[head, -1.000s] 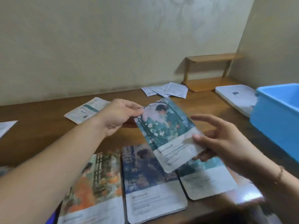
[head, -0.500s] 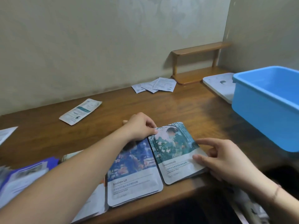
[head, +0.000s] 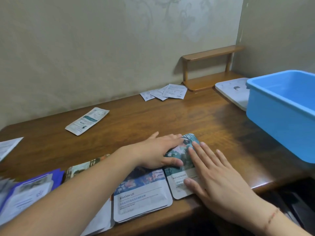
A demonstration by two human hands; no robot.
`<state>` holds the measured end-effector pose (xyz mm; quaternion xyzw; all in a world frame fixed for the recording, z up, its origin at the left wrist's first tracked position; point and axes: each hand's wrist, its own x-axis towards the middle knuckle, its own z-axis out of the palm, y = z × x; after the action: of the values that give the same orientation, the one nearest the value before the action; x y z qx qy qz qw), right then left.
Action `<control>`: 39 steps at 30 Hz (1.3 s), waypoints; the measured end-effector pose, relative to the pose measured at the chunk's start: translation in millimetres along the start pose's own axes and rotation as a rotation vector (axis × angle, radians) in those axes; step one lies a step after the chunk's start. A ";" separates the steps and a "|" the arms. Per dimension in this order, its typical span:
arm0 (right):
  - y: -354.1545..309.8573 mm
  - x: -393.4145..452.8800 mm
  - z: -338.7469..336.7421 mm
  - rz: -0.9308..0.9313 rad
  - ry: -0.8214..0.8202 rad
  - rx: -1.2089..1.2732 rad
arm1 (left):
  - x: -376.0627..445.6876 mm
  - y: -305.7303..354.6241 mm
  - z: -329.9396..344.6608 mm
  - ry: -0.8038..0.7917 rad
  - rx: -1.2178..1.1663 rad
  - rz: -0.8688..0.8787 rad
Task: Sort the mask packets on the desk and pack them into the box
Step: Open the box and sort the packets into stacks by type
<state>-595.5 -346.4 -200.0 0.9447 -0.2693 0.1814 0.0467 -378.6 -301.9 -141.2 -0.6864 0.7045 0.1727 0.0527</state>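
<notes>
1. Mask packets are lying in sorted stacks along the near edge of the table [head: 153, 120]; the teal packet [head: 185, 169] is sitting on the rightmost stack, just beside the dark-blue stack [head: 143, 193].
2. Both hands are pressing that teal packet flat: the left hand [head: 158, 150] is resting on its far-left corner, the right hand [head: 216, 176] is lying over its right half, and the fingers [head: 201, 150] of both are spread out straight, gripping nothing.
3. To do this step well, I'd say she should be squaring the edges against the stack below and keeping it clear of the table's lip, since the packets look slick and could be sliding off.
4. A second ago the packet was being held in the air, pinched between both hands; now it is down and flattened.
5. The blue box [head: 279, 113] is waiting well to the right, and nothing can be seen inside it yet; loose white sachets [head: 163, 92] and a long packet [head: 87, 120] are lying unsorted farther back.
</notes>
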 end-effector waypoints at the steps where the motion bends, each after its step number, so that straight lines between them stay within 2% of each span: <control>1: 1.0 -2.2 2.5 0.018 -0.029 -0.015 | 0.7 -1.3 0.0 -0.032 -0.021 -0.016; 6: 6.8 -11.9 11.5 0.000 -0.084 -0.003 | 3.0 -3.2 -1.3 -0.128 -0.022 -0.007; 9: 14.8 -8.4 17.2 -0.024 -0.027 0.133 | -2.0 -14.4 -13.1 -0.072 -0.047 -0.020; 11: 17.7 4.3 13.7 -0.045 0.097 0.255 | -14.6 -41.4 -31.3 0.036 -0.095 -0.145; 14: 13.5 39.1 16.2 -0.096 0.265 0.374 | -52.6 -114.8 -51.0 0.164 -0.069 -0.488; 17: 8.9 80.8 19.0 -0.222 0.291 0.361 | -97.3 -193.9 -47.9 0.127 0.107 -0.734; 20: -19.8 130.6 8.3 -0.310 0.263 0.374 | -125.0 -244.9 -34.4 0.149 0.038 -0.870; 23: -75.0 187.8 -2.5 -0.388 0.240 0.248 | -130.4 -264.5 -24.3 0.168 0.025 -0.870; 25: -114.2 222.1 -5.6 -0.444 0.187 0.135 | -128.1 -267.0 -19.1 0.180 0.168 -0.811; 27: -149.1 256.0 -0.2 -0.515 0.005 0.084 | -128.9 -266.3 -15.6 0.174 0.275 -0.739; 29: -175.8 289.2 18.2 -0.560 -0.215 0.045 | -132.4 -267.9 -11.6 0.187 0.274 -0.697; 30: -187.0 304.3 29.2 -0.577 -0.256 0.036 | -135.8 -268.1 -9.6 0.191 0.260 -0.683; 37: -205.4 361.1 89.8 -0.596 -0.407 0.200 | -163.4 -261.3 -2.4 0.168 0.141 -0.625; 39: -204.6 360.4 94.7 -0.613 -0.449 0.294 | -167.6 -261.6 -3.2 0.158 0.178 -0.620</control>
<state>-173.4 -367.2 -153.5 0.9939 0.0501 -0.0149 -0.0968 -111.6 -143.4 -130.8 -0.8721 0.4761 0.0325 0.1079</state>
